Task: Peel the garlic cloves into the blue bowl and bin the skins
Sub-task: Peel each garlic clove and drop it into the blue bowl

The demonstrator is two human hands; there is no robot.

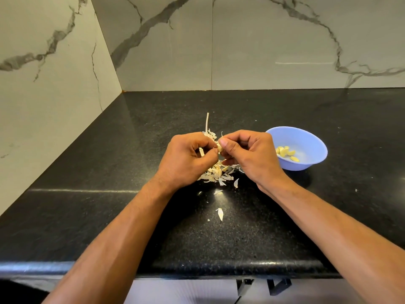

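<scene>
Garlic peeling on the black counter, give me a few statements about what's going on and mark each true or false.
1. Both hands pinch one garlic clove between them. True.
2. The blue bowl is empty. False: several peeled cloves lie in it.
3. The bowl stands by the right hand. True.
4. The skins are already binned. False: a pile lies on the counter under the hands, with loose bits nearer the person.
5. The left hand rests flat on the counter. False: it grips the clove.
</scene>
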